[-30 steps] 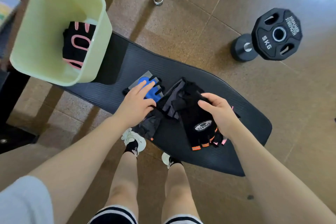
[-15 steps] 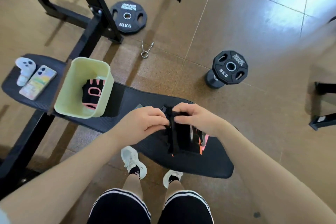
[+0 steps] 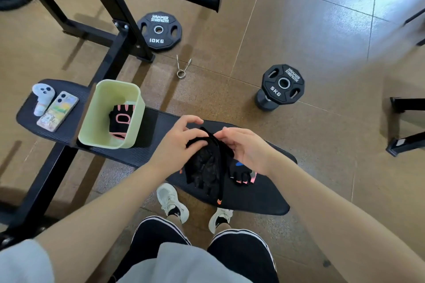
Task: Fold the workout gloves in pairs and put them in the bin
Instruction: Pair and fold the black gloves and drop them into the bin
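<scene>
Both hands, left point(image 3: 178, 145) and right point(image 3: 247, 147), pinch the top edge of a black glove point(image 3: 204, 170) held over the surface point(image 3: 259, 202), right of the bin point(image 3: 92, 122). It looks light, limp and floppy, so gripping the cuff edge, not the dangling strap, should suit folding.

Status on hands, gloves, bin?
Left hand and right hand both pinching black glove pair over bench. Bin holds one folded pair. Path to bin clear.

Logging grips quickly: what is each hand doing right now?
Left hand: closed on the black glove.
Right hand: pinching the same black glove.
</scene>
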The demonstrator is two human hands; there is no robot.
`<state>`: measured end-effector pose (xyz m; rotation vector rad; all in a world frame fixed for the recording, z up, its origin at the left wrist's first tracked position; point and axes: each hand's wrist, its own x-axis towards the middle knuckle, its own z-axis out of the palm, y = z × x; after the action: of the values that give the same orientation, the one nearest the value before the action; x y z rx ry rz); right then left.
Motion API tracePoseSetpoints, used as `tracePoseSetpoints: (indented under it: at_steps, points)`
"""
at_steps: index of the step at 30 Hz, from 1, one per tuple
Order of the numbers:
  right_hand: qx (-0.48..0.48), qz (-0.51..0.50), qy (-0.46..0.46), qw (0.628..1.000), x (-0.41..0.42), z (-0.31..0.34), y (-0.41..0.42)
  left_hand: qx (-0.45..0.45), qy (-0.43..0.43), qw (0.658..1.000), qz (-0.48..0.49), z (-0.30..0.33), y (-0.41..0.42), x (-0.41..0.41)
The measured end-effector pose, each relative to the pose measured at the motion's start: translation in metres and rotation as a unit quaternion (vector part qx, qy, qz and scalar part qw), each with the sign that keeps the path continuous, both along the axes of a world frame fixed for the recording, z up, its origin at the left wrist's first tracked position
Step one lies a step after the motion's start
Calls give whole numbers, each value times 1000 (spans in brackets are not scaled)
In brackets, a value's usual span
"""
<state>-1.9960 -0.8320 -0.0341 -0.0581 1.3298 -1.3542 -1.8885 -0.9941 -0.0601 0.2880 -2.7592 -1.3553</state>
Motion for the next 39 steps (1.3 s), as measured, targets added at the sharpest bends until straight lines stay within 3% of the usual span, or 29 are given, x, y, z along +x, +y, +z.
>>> tracePoseSetpoints:
  at_steps: [3,10,14,17,21,24,26,31,36,39]
  points:
    - [-71,46,-9,996,-1,4,13,-1,-1,1000,23,6,1,-3]
    - [-66,80,9,995,-7,15,12,-6,-19,999,25,31,1,-12]
    - [17,-20,24,999,-9,12,10,-30,-36,997,56,36,1,-12]
    - [108,-109,70,986,-12,6,13,-15,-97,988,122,36,-2,-9]
    - [174,-171,262,934,-5,8,15,77,-236,943,222,30,-3,-8]
    - [172,-182,385,888,9,15,8,306,-270,857,314,29,6,-10]
    - [186,-158,430,869,20,13,2,376,-259,825,333,30,15,-12]
    - [180,-73,428,883,49,1,-14,395,-217,839,303,25,37,-13]
    - [171,-67,414,892,65,-2,-19,354,-216,867,275,20,42,-7]
    - [166,-55,434,884,65,-3,-13,376,-216,861,266,21,44,-5]
